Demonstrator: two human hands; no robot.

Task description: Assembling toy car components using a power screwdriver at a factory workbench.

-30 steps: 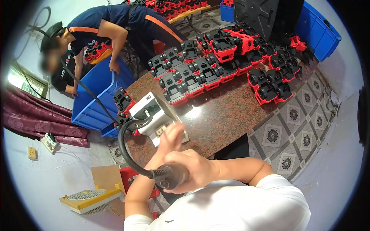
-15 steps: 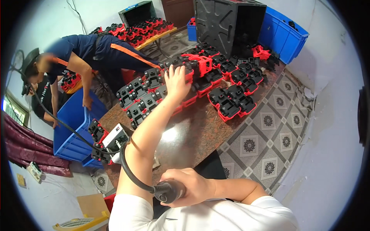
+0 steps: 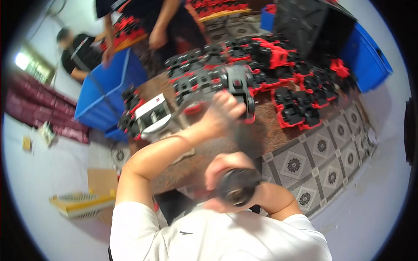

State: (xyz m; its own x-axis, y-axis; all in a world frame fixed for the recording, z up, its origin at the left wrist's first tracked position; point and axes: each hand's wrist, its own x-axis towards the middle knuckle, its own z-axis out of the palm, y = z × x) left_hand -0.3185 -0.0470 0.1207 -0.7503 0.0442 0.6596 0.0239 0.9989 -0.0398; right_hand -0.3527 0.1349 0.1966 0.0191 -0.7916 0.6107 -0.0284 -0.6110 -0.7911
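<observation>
My left hand [image 3: 220, 115] is closed on a black-and-red toy car chassis [image 3: 237, 80], wheels showing at its sides, in front of the rows on the table. Motion blurs the fingers. Lower down, my right hand [image 3: 228, 161] wraps round the black cylindrical handle of a corded electric screwdriver [image 3: 237, 187], whose end faces me. Its tip is hidden. Beyond my left hand are several similar chassis [image 3: 191, 87], packed close together. A white control box [image 3: 153, 108] sits left of my left forearm.
The speckled brown table [image 3: 270, 135] carries more chassis [image 3: 296, 108] at its right edge. A blue bin [image 3: 104, 93] stands at the left, with two people near it. A black crate [image 3: 309, 26] and another blue bin [image 3: 370, 61] are at the back right.
My left hand has drawn back toward me with a chassis from the rows. The right hand with the screwdriver has risen and shifted right. The whole view has also turned.
</observation>
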